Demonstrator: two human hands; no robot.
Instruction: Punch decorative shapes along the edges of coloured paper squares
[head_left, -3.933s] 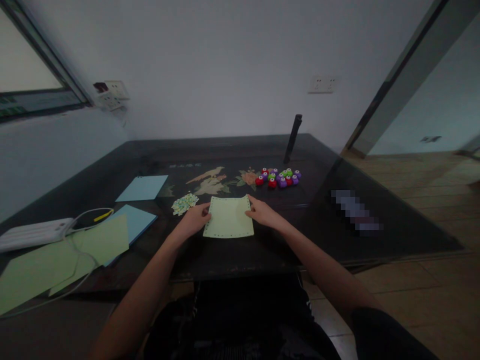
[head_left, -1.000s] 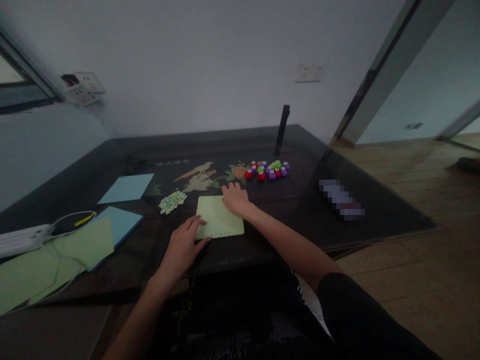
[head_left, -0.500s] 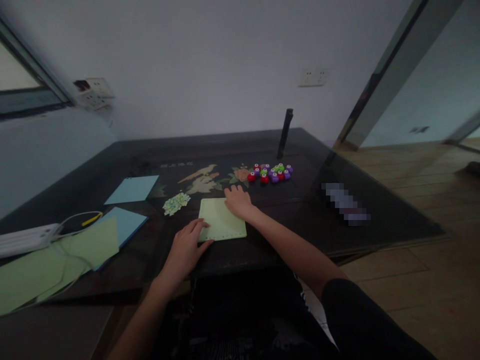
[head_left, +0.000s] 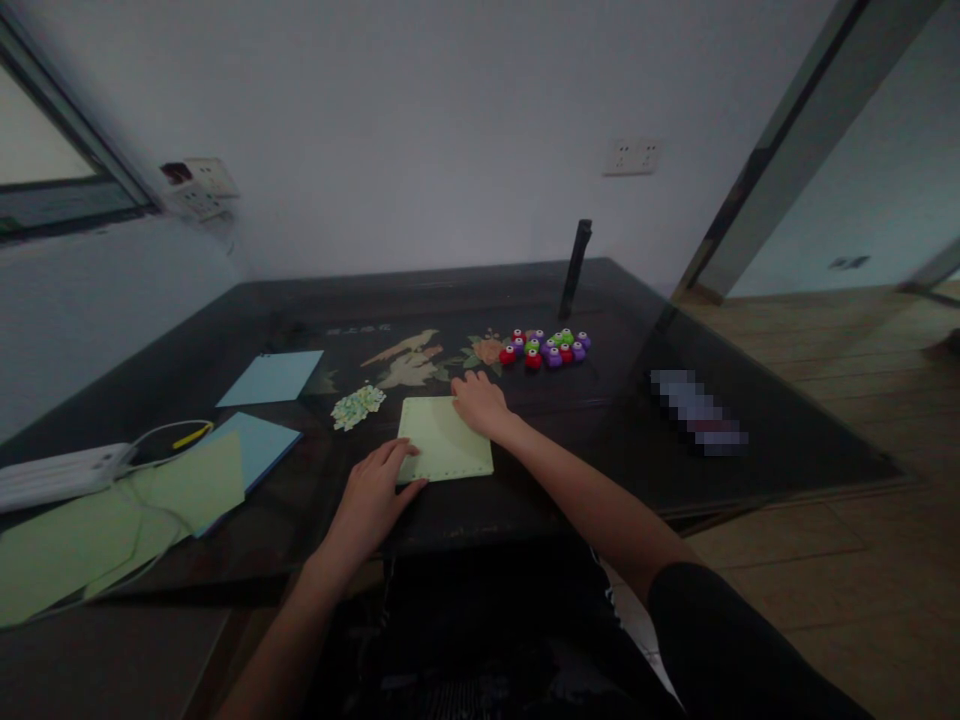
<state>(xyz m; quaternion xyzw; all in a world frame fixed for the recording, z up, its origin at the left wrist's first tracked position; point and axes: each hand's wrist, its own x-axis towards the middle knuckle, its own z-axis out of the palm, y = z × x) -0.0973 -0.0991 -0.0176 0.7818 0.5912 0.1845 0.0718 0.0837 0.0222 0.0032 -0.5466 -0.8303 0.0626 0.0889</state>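
A pale green loose-leaf sheet (head_left: 444, 445), with holes along its near edge, lies flat in front of me. My left hand (head_left: 379, 482) rests at its left edge, fingers stretched onto the paper and thumb apart by the near corner. At the far right corner is my right hand (head_left: 480, 402), its fingers bent and close together against the sheet. Whatever may be under those fingertips is hidden. Left of the sheet's far corner lies a small pile of green and white flower-like cutouts (head_left: 358, 407). Several small red, purple and green pieces with white round tops (head_left: 553, 350) stand beyond my right hand.
Blue sheets (head_left: 274, 378) and green sheets (head_left: 172, 495) lie on the left, beside a white power strip (head_left: 67, 475) with a cable. A black upright stick (head_left: 575, 270) stands at the back. A blurred-out object (head_left: 697, 412) is on the right of the dark table (head_left: 600, 450).
The view has shifted slightly, so the things on the table appear a little further right. Both hands keep their places on the sheet.
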